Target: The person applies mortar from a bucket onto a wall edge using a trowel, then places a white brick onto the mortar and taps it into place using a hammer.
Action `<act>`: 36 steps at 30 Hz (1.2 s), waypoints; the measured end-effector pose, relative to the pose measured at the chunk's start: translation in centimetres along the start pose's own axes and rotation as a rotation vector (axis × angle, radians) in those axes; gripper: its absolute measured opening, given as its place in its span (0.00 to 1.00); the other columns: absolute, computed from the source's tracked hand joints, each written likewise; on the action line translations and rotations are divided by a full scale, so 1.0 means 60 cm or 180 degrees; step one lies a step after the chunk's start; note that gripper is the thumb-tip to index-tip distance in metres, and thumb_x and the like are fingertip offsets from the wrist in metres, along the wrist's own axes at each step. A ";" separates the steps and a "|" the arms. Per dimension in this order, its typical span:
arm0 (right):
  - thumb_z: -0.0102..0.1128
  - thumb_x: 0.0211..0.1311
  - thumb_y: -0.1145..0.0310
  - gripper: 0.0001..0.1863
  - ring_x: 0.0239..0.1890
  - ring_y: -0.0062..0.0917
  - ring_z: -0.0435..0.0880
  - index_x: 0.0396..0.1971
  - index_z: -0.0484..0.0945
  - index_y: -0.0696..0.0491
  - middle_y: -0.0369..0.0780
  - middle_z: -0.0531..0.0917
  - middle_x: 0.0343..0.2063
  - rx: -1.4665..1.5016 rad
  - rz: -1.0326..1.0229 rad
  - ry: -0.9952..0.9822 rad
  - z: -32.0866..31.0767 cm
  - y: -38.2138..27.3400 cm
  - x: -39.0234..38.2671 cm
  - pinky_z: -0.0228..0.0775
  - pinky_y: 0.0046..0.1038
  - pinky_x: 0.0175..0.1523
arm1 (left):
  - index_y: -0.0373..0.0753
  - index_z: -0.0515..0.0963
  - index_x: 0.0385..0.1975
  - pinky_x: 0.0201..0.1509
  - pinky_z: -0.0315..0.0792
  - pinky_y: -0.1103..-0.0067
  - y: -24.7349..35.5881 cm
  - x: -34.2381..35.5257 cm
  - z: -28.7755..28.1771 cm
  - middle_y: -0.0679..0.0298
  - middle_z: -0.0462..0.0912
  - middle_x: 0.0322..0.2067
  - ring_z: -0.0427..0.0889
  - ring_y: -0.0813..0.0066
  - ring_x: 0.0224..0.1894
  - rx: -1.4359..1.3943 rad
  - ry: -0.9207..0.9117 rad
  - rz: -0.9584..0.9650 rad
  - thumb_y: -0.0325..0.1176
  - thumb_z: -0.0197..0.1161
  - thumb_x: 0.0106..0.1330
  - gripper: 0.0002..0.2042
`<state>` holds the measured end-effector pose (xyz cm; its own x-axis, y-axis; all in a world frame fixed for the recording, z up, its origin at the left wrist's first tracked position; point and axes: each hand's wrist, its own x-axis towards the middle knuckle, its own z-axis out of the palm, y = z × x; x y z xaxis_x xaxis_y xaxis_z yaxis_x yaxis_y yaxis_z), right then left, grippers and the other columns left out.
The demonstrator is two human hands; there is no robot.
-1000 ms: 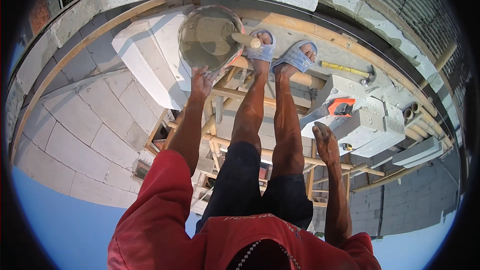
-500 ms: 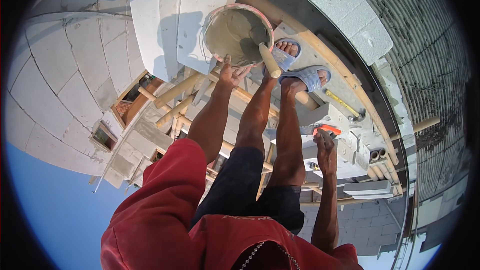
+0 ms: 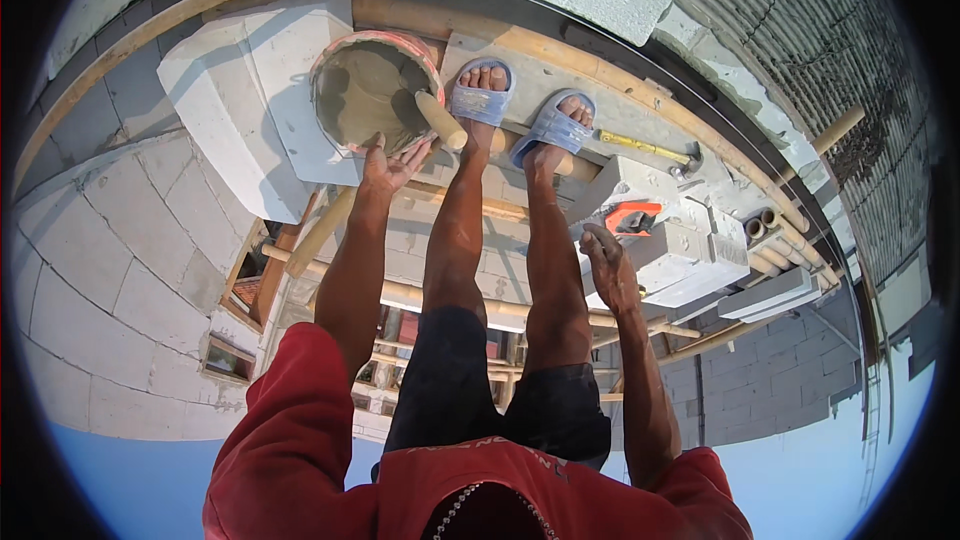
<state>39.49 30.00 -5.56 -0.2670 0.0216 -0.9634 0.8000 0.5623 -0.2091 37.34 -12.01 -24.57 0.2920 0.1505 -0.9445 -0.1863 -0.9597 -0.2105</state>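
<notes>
A round bucket with a reddish rim holds wet grey mortar. At its near rim is my left hand, the thumb up on the edge and the fingers along the side, closed on it. A tool with a pale wooden handle leans out over the bucket's right rim; its other end is in the mortar. My right hand hangs just short of a handsaw with an orange handle, which lies by the white blocks. Its fingers are loosely bent, with nothing visible in them.
My sandalled feet stand on a narrow board between bamboo poles. A hammer with a yellow handle lies right of them. White blocks are stacked at right, larger ones at left. Gaps between the poles show a drop below.
The view has swung, shifting the bucket and feet left in the picture. My right hand has come away from the saw's handle. My left hand stays at the bucket rim.
</notes>
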 end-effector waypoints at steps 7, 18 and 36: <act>0.45 0.75 0.50 0.26 0.55 0.52 0.78 0.53 0.77 0.58 0.54 0.81 0.49 0.0575 -0.0226 0.0161 0.061 -0.007 -0.016 0.68 0.43 0.60 | 0.29 0.60 0.66 0.70 0.64 0.46 -0.005 -0.031 0.012 0.43 0.70 0.63 0.68 0.43 0.68 0.0470 0.0066 0.0604 0.47 0.43 0.79 0.27; 0.46 0.74 0.52 0.24 0.54 0.51 0.78 0.52 0.78 0.57 0.54 0.81 0.49 0.1087 -0.0233 0.0680 0.098 0.031 -0.051 0.68 0.44 0.61 | 0.33 0.44 0.74 0.74 0.53 0.43 -0.008 -0.100 0.041 0.43 0.51 0.73 0.54 0.46 0.75 0.1363 0.0947 -0.0135 0.58 0.53 0.72 0.43; 0.56 0.69 0.58 0.17 0.22 0.27 0.81 0.37 0.80 0.59 0.45 0.84 0.29 0.1400 -0.0422 0.0992 0.030 -0.031 -0.126 0.75 0.32 0.35 | 0.37 0.78 0.46 0.49 0.78 0.71 -0.110 -0.375 -0.131 0.60 0.84 0.41 0.83 0.69 0.47 0.4858 0.1066 0.1679 0.48 0.62 0.69 0.19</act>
<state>41.01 27.31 1.83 -0.4735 0.2554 -0.8429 0.8799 0.1800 -0.4398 39.41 -10.91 0.06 0.0402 -0.3455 -0.9375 -0.9588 0.2506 -0.1334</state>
